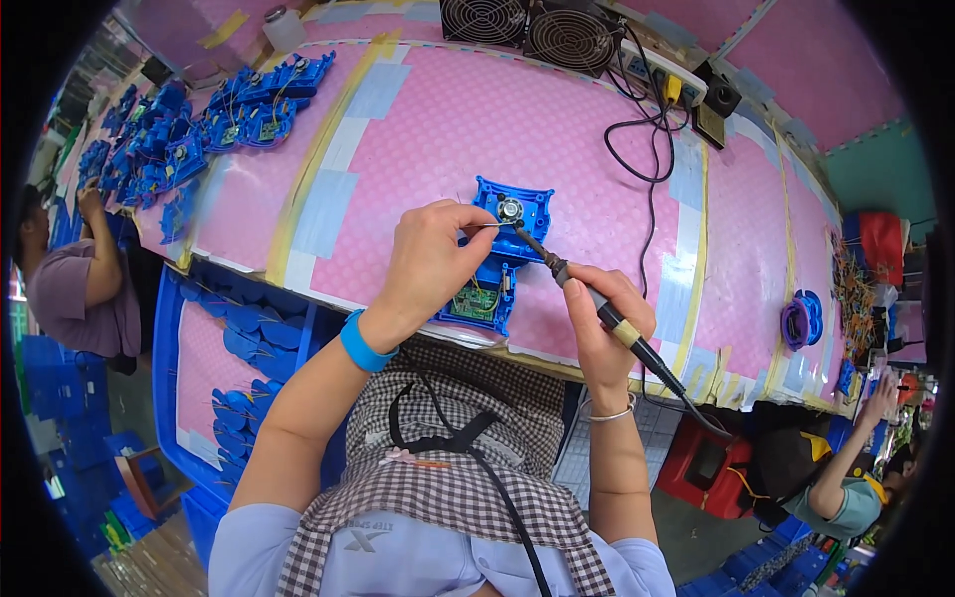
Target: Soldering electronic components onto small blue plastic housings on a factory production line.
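Note:
On the pink bench right in front of me lies a blue plastic housing (538, 202) with a small round speaker (510, 209) in it. Closer to me a second blue shell part holds a green circuit board (475, 301), partly covered by my left forearm and hand. My left hand (433, 257) is closed in a pinch on a thin pale strand (495, 224) beside the speaker; whether it is solder or a lead, I cannot tell. My right hand (609, 320) grips a soldering iron (543, 253), its tip at the speaker's lower edge.
Many blue housings (184, 149) are heaped at the far left, near a co-worker (85, 269). A blue bin (308, 333) of blue parts stands left of my lap. Fans (572, 42) and a power strip (642, 72) with cables line the back. A blue ring-shaped part (799, 320) sits right.

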Available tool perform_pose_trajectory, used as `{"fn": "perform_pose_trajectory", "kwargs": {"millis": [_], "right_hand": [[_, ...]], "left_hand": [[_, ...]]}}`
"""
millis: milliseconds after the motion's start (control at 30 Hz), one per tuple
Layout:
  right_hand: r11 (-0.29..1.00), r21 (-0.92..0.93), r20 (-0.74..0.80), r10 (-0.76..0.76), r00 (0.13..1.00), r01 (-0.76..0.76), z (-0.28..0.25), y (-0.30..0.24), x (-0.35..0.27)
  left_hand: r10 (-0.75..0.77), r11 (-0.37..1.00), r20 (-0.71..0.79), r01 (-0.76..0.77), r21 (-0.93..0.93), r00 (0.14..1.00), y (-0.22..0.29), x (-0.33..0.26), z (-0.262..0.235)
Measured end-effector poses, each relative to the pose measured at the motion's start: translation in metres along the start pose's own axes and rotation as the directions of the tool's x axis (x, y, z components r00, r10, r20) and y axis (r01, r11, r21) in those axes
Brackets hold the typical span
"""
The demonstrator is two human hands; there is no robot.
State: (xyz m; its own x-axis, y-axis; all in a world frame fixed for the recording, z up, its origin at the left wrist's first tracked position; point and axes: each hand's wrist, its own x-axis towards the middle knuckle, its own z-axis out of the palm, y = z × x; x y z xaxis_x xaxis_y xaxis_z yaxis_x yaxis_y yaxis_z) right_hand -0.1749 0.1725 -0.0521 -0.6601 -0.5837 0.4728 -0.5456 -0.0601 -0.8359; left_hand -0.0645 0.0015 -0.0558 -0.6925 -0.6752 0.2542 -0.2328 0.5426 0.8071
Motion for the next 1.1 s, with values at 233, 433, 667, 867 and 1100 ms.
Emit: {"fn": "perform_pose_trajectory", "kwargs": {"millis": [233,433,667,867,1100], "right_hand": [[0.999,0.005,0.027,0.041,0.999,-0.041,0.001,-0.005,0.002],[1.0,-0.008,-0.012,-0.003,1.0,0.003,-0.004,-0.004,0.001],[0.988,0.048,-0.093,0.148,0.985,-0.144,-0.016,-0.004,-0.004],[0.981,0.075,-0.079,0.183,0.98,-0.177,-0.015,-0.001,-0.006],[0.996,0.03,0.025,0.084,0.996,-0.084,-0.003,-0.002,0.0]], "left_hand": [[0.001,1.0,0.002,-0.001,0.005,1.0,0.003,-0.001,-0.002],[0.017,1.0,0.017,-0.017,0.019,1.0,0.003,0.0,-0.003],[0.017,1.0,0.028,-0.017,0.006,0.999,0.002,0.002,-0.002],[-0.093,0.985,0.049,0.099,-0.14,0.994,0.0,0.002,-0.001],[-0.156,0.978,0.084,0.165,-0.124,0.984,0.001,0.001,-0.001]]}}
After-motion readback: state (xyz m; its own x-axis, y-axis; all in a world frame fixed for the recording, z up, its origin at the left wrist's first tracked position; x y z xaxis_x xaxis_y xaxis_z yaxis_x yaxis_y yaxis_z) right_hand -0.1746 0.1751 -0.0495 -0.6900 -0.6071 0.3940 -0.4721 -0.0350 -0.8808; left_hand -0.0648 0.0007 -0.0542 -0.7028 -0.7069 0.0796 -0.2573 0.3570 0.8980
